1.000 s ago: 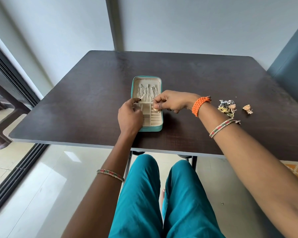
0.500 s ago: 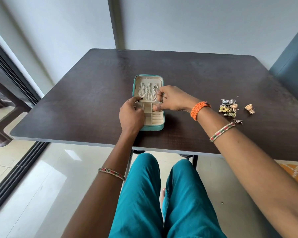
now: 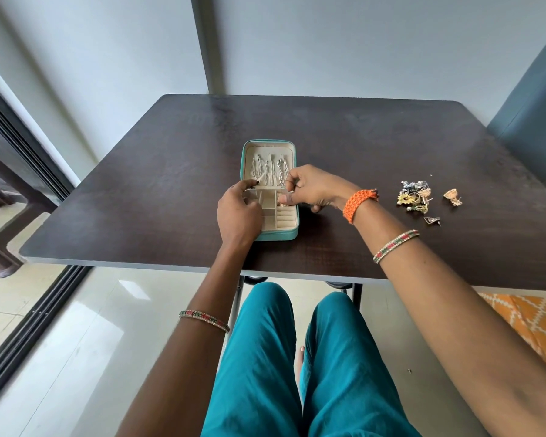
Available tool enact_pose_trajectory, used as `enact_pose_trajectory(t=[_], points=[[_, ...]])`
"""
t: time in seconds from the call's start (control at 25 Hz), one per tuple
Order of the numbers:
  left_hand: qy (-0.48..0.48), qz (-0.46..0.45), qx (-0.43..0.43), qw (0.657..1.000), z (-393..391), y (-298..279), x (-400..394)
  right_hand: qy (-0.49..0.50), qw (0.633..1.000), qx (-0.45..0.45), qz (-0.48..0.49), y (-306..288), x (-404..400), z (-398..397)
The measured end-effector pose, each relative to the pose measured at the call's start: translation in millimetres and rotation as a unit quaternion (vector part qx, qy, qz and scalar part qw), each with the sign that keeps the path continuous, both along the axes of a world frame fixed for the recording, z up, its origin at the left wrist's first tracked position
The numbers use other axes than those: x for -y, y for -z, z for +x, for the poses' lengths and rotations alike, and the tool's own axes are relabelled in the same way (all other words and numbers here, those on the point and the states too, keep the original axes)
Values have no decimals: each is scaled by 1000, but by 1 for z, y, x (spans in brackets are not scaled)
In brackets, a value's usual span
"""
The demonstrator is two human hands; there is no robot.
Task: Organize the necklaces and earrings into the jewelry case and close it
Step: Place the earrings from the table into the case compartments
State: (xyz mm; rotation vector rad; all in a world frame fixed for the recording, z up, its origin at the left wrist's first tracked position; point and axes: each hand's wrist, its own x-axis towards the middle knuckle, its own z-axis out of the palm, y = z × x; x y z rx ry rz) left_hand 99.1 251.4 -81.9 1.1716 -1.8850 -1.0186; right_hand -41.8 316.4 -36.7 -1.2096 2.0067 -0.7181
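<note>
The teal jewelry case [image 3: 269,190] lay open near the front middle of the dark table [image 3: 158,171], its lid part flat on the far side. Three silver necklaces [image 3: 269,172] hung in a row inside the lid. The near half showed small cream compartments. The person's left hand [image 3: 238,212] rested on the left side of the case, covering some compartments, with the forefinger and thumb reaching to the hinge line; whether they were pinching something I could not tell. The right hand [image 3: 309,189] was over the right edge of the case, its fingers curled, thumb and forefinger pinching the lower end of the rightmost necklace. A small pile of earrings [image 3: 415,197] waited on the table well to the right of the case, with one golden earring [image 3: 452,197] just beside it.
</note>
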Motion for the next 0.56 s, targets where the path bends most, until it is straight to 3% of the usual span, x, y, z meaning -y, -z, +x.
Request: enact_pose_trajectory(t=[0.16, 0.24, 0.36, 0.44, 0.56], points=[[-6, -20, -10, 1000, 1, 1, 0, 102, 989, 59, -91, 2, -20, -8], [-1, -107, 44, 993, 0, 0, -1, 146, 978, 47, -142, -1, -34, -14], [25, -258, 144, 955, -6, -16, -8, 181, 962, 27, -203, -2, -57, -29], [51, -301, 142, 942, -16, -27, -20, 215, 946, -19, -240, 5, -77, -42], [115, -327, 69, 936, -42, -36, -45, 304, 899, -146, -279, 18, -115, -71]])
